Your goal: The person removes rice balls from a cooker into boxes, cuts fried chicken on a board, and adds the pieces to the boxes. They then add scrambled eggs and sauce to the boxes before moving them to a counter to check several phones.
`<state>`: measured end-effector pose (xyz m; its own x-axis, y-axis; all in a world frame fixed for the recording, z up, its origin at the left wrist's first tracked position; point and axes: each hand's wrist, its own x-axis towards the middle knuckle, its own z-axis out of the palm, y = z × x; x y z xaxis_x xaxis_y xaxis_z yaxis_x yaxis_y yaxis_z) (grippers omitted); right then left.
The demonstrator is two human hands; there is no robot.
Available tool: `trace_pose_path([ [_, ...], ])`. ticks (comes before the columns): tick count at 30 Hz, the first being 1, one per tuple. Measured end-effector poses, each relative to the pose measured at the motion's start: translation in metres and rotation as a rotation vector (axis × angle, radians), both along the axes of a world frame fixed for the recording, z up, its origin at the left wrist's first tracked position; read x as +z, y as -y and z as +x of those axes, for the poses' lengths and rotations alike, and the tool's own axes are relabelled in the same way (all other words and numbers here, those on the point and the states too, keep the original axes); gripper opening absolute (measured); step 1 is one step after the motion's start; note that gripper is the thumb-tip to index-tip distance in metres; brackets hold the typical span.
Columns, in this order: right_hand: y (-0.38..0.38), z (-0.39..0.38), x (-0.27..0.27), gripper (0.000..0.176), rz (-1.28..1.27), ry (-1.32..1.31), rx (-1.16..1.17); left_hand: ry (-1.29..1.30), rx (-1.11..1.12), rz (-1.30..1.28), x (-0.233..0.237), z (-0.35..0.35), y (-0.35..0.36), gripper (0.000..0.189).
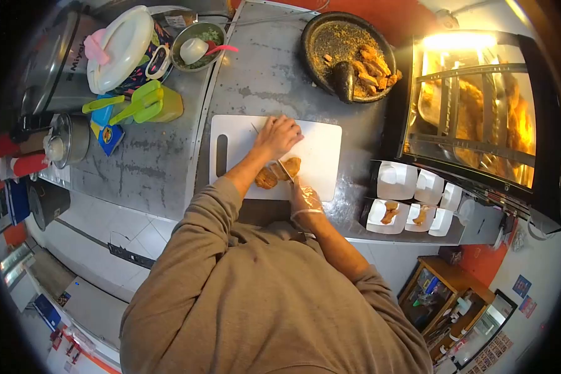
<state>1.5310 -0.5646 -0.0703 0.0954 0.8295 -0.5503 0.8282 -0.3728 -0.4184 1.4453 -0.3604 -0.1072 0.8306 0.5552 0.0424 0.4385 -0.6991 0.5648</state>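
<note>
A white cutting board [321, 146] lies on the metal counter, with browned fried chicken [267, 179] on it. My right hand [306, 196], in a clear plastic glove, is closed on the handle of a knife [284, 168]. The blade slants up and left across the chicken and passes beneath my left hand [278, 136]. That hand is bare, its fingers bent and close together over the blade toward the tip. My left palm and the underside of those fingers are hidden. How deep the edge sits in the chicken cannot be made out.
A dark stone mortar [321, 43] with chicken pieces and a pestle [343, 81] stands behind the board. At right are a lit warming cabinet [474, 118] and white paper boxes [397, 181], some holding chicken. Leftward stand a green jug [162, 105] and a metal bowl [199, 31].
</note>
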Motion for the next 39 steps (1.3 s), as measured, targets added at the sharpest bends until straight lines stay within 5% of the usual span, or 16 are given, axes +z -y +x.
trace_pose_path([
  [5, -0.017, 0.013, 0.067, 0.060, -0.050, 0.075, 0.054, 0.117, 0.166, -0.034, 0.002, 0.013, -0.002, 0.027],
  [8, 0.010, 0.006, -0.012, 0.048, 0.066, 0.068, 0.003, 0.003, 0.067, -0.007, -0.008, 0.014, 0.002, 0.026],
  [9, -0.001, 0.006, -0.014, 0.036, 0.244, 0.069, -0.030, -0.011, 0.051, 0.042, -0.005, 0.016, -0.008, 0.026],
  [13, -0.012, 0.028, 0.039, 0.034, 0.160, 0.070, 0.008, 0.100, 0.191, 0.007, 0.008, 0.030, -0.014, 0.026],
  [15, -0.002, 0.026, 0.019, 0.040, 0.206, 0.065, -0.002, 0.101, 0.186, -0.070, -0.005, 0.033, -0.006, 0.027],
  [17, -0.015, 0.023, -0.002, 0.044, -0.026, -0.124, -0.363, -0.068, 0.045, 0.019, -0.005, 0.037, -0.009, 0.029],
  [22, -0.028, 0.044, 0.045, 0.039, 0.008, 0.198, -0.038, 0.280, 0.242, -0.033, 0.016, 0.024, -0.024, 0.021],
  [27, -0.058, 0.065, 0.023, 0.045, -0.019, 0.308, -0.153, 0.562, 0.563, 0.043, 0.065, -0.064, 0.009, 0.014],
  [29, -0.063, 0.052, 0.028, 0.051, 0.296, 0.478, -0.039, 0.462, 0.589, 0.071, 0.061, -0.119, 0.027, 0.013],
  [33, -0.049, -0.020, 0.034, 0.082, 0.238, 0.132, 0.043, 0.488, 0.816, -0.069, 0.048, -0.211, 0.097, 0.008],
  [34, -0.055, -0.048, 0.079, 0.085, 0.185, 0.130, 0.037, 0.445, 0.771, 0.144, 0.036, -0.237, 0.107, 0.009],
  [37, -0.047, -0.086, 0.048, 0.054, 0.352, 0.227, 0.063, 0.411, 0.955, 0.095, 0.042, -0.281, 0.150, 0.014],
  [38, -0.045, -0.084, 0.002, 0.040, 0.625, 0.265, 0.165, 0.412, 1.025, 0.105, 0.045, -0.289, 0.162, 0.014],
  [39, -0.043, -0.095, 0.026, 0.030, 0.692, 0.152, 0.142, 0.425, 1.072, 0.098, 0.045, -0.296, 0.171, 0.014],
])
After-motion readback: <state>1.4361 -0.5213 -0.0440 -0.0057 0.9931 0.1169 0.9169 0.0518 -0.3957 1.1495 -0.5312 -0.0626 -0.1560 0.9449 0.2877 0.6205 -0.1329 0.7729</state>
